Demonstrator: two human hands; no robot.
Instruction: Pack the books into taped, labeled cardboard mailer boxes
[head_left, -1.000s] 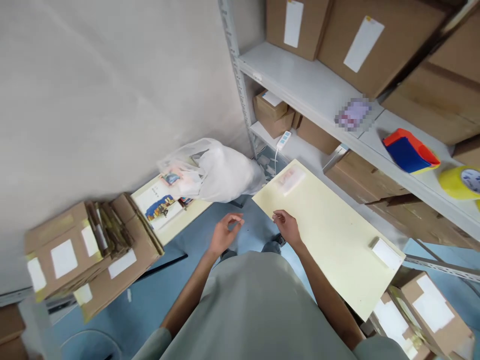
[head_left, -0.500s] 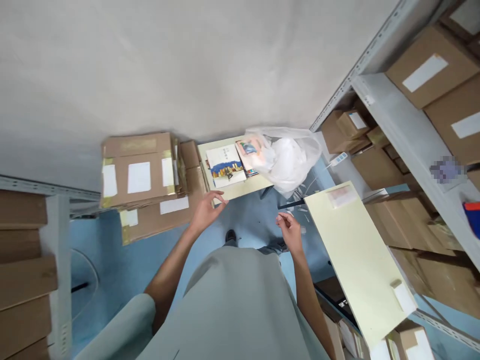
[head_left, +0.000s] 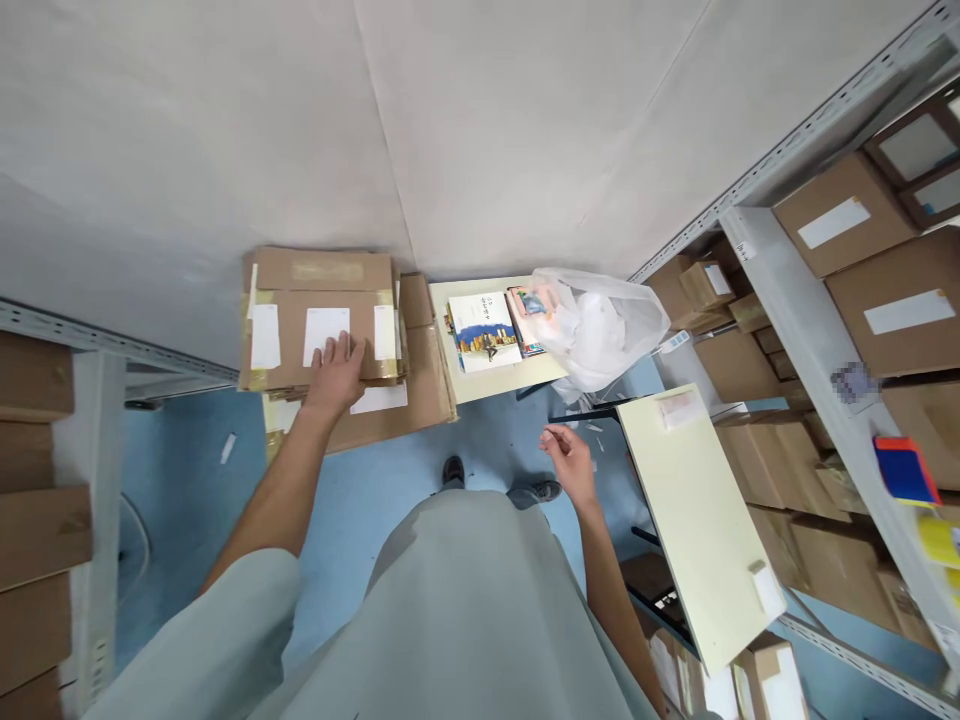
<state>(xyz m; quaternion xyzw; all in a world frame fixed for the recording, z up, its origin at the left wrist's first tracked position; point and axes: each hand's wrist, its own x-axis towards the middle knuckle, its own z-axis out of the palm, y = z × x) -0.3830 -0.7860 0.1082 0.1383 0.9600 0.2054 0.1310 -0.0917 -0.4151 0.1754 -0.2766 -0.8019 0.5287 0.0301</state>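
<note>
My left hand [head_left: 335, 378] lies with spread fingers on the front of a stack of flattened cardboard boxes [head_left: 337, 272], touching it near a white paper label. The stack leans by the wall and has several white labels and strips of tape. A larger brown cardboard sheet [head_left: 425, 375] sits under and behind it. My right hand [head_left: 571, 462] hangs in the air over the floor, left of the pale table, its fingers loosely curled together and nothing visible in them. Just right of the cardboard, a book with a city picture [head_left: 486, 335] tops a pile on a small table [head_left: 484, 389].
A white plastic bag [head_left: 600, 330] and another book pile [head_left: 529, 318] share the small table. On the right, a pale table [head_left: 686, 510] stands before shelves of cardboard boxes [head_left: 840, 225]. More boxes [head_left: 37, 540] fill a rack at left. Scraps litter the blue floor [head_left: 405, 480].
My left hand has moved left from the small table's edge onto the flattened boxes. My right hand stays in the air, loosely curled. The view has shifted left.
</note>
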